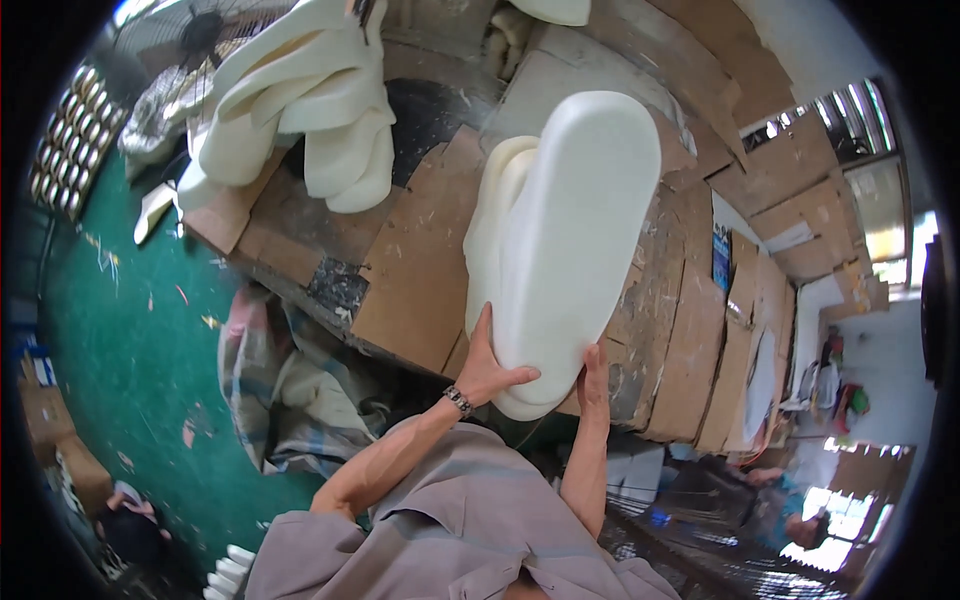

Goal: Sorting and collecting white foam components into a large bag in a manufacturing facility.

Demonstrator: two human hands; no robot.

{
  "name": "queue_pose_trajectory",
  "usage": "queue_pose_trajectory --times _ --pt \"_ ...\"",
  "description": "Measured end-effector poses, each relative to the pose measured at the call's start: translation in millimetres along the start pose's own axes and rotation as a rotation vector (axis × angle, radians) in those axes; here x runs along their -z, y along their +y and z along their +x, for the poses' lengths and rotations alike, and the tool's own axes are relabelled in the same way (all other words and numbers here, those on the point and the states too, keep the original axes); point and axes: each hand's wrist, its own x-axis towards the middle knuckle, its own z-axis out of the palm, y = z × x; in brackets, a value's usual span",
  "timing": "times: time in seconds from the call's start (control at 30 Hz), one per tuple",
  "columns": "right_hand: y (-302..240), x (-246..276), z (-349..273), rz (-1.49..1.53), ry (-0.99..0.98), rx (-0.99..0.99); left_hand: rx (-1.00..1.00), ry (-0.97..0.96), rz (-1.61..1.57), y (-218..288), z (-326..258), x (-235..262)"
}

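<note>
A long, smooth white foam pad [580, 230] with rounded ends lies tilted in front of me, its near end close to my body. More cream foam pieces [490, 210] show under its left side, resting on the cardboard-covered table. My left hand [487, 362] grips the pad's near left edge, thumb on top and fingers along the side. On the opposite edge, my right hand [594, 378] is closed against the near right side, with part of its fingers hidden by the pad. A beaded bracelet [458, 401] circles my left wrist.
A pile of curved white foam pieces [320, 110] sits on the table's far left. Flattened cardboard [415, 270] covers the tabletop. A crumpled woven sack [300, 390] hangs below the left edge. Another person [790, 510] is at the lower right. A fan [203, 30] stands far left.
</note>
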Motion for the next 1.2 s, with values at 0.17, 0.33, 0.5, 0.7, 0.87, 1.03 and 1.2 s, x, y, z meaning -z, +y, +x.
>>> queue_pose_trajectory --times 0.17,0.33,0.5,0.7,0.87,1.03,1.2 --pt "16 16 3 0.016 0.046 -0.119 0.019 0.005 0.166 -6 3 7" --pt "10 14 0 0.069 0.000 -0.138 0.056 0.129 -0.198 0 28 17" --pt "1 11 -10 0.014 0.011 -0.062 0.064 0.229 -0.321 18 74 20" --pt "-11 31 -33 0.074 0.156 0.010 -0.035 0.204 -0.427 36 68 -20" --pt "15 55 -16 0.114 0.155 -0.087 -0.094 0.369 -0.287 33 71 -26" --pt "23 -15 32 -0.023 0.000 -0.128 0.061 0.548 -0.158 -16 94 27" --pt "3 -35 39 -0.095 -0.046 -0.068 0.177 0.492 -0.097 -12 97 37"
